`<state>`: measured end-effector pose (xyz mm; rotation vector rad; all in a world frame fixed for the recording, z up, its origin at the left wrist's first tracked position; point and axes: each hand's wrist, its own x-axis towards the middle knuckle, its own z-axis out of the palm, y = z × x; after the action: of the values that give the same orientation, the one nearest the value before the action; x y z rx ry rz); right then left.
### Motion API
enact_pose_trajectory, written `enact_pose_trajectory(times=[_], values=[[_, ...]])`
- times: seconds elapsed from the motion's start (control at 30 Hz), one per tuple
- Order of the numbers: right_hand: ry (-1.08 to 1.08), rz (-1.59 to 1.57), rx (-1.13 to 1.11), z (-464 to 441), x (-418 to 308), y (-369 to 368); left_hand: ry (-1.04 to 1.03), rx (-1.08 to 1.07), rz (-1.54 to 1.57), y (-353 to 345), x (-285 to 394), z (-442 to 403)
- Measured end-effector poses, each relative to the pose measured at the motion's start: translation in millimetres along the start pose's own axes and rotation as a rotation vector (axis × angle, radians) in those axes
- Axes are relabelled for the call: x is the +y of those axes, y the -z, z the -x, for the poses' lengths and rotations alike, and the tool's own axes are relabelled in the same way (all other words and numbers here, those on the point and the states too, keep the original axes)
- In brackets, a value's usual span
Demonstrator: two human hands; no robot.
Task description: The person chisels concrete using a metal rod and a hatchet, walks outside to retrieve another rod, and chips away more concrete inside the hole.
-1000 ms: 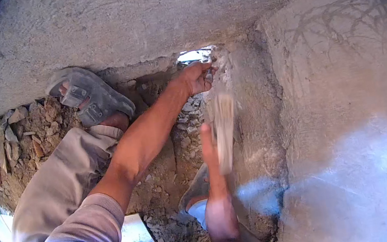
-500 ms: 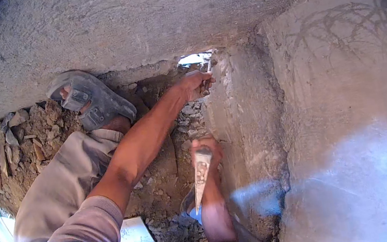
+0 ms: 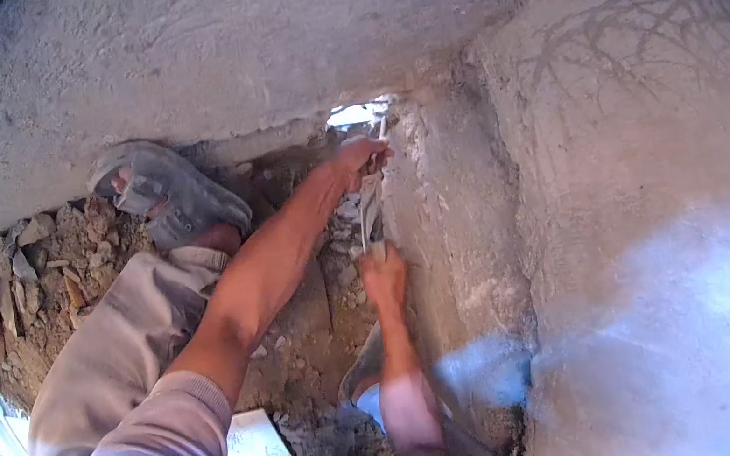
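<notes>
My left hand (image 3: 362,158) is closed round a thin light-coloured rod (image 3: 383,128), which looks like a chisel, beside a small bright hole (image 3: 357,114) at the foot of the wall. Below it, my right hand (image 3: 384,274) is closed round the handle of a hammer-like tool. The long grey head (image 3: 370,208) of this tool points up towards the underside of my left hand. Whether the two touch is hard to tell, as the head is blurred. My left fingers hide the rod's lower end.
A rough wall (image 3: 262,45) runs across the top and another wall (image 3: 624,189) stands at the right. Stones and earth (image 3: 76,252) are heaped at the left, by a sandalled foot (image 3: 176,195). A pale flat panel (image 3: 262,451) lies near my knees.
The tool in my right hand has swung from head down by my forearm to head up near my left hand. My left hand stays by the hole. The view has shifted slightly.
</notes>
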<state>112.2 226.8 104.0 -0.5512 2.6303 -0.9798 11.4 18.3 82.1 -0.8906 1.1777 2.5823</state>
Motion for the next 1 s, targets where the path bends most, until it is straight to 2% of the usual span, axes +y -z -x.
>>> enact_pose_trajectory(times=[0.03,0.07,0.1,0.13,0.2,0.27,0.3,0.37,0.4,0.43,0.47,0.53,0.6,0.63,0.7,0.73,0.77,0.83,0.87,0.9,0.97,1.0], values=[[0.006,0.009,0.024,1.9,-11.5,2.2,0.052,0.022,0.086,-3.4,10.7,8.1],[0.124,-0.099,0.091,13.4,-20.0,8.1,0.131,0.044,0.176,-6.0,7.2,16.8],[0.221,-0.209,0.122,23.0,-29.8,12.8,0.136,0.044,0.175,-2.1,1.7,8.6],[0.431,-0.344,0.13,20.5,-38.1,16.2,0.129,-0.016,0.183,3.4,-2.5,1.8],[0.636,-0.473,0.151,3.8,-23.7,5.7,0.127,-0.087,0.183,-2.2,-1.6,4.4],[0.119,0.023,0.146,-20.1,33.0,-23.1,0.092,0.063,0.126,-16.4,7.2,20.1],[0.115,0.027,0.152,-13.4,18.6,-8.5,0.095,0.055,0.124,-17.2,2.0,18.2],[-0.172,0.081,-0.18,-10.3,-33.7,20.6,-0.007,-0.024,-0.078,-1.6,4.2,0.6],[0.146,-0.022,0.14,8.0,-33.2,11.1,0.082,-0.022,0.318,-3.8,0.0,-1.9],[0.17,-0.264,-0.014,19.3,-34.5,20.8,0.092,-0.021,0.321,-0.6,-0.8,-4.3],[0.469,-0.472,0.056,15.8,-24.7,10.5,0.106,-0.049,0.306,7.4,0.1,-3.0],[0.767,-0.678,0.141,-1.7,4.6,-11.2,0.12,-0.056,0.273,8.8,0.1,2.5],[0.11,0.021,0.066,-23.5,29.0,-12.8,0.099,0.015,0.219,0.5,5.4,11.2],[0.115,0.024,0.074,-20.3,8.9,-0.2,0.084,0.084,0.161,-4.0,7.9,12.0],[-0.044,0.06,-0.029,-10.3,-32.2,16.5,0.084,0.039,0.187,2.2,14.6,5.5],[0.1,-0.019,0.072,5.1,-36.8,16.3,0.126,0.006,0.228,6.6,4.7,7.4],[0.084,-0.017,0.07,10.3,-40.7,19.7,0.141,0.004,0.228,7.1,-2.0,4.8],[0.512,-0.48,0.088,13.3,-52.2,24.3,0.126,-0.054,0.25,10.4,-1.0,6.7],[0.62,-0.38,0.256,0.7,-31.9,8.3,0.128,-0.054,0.25,10.4,-0.6,8.2],[0.621,-0.375,0.255,-9.9,-15.4,1.9,0.095,-0.025,0.139,9.3,-1.9,9.1],[0.038,0.083,-0.026,-31.3,3.5,-1.2,0.01,0.037,-0.09,9.8,2.4,7.2],[-0.037,0.236,-0.074,-23.3,-9.2,2.9,-0.008,0.037,-0.102,13.9,8.8,0.1]])
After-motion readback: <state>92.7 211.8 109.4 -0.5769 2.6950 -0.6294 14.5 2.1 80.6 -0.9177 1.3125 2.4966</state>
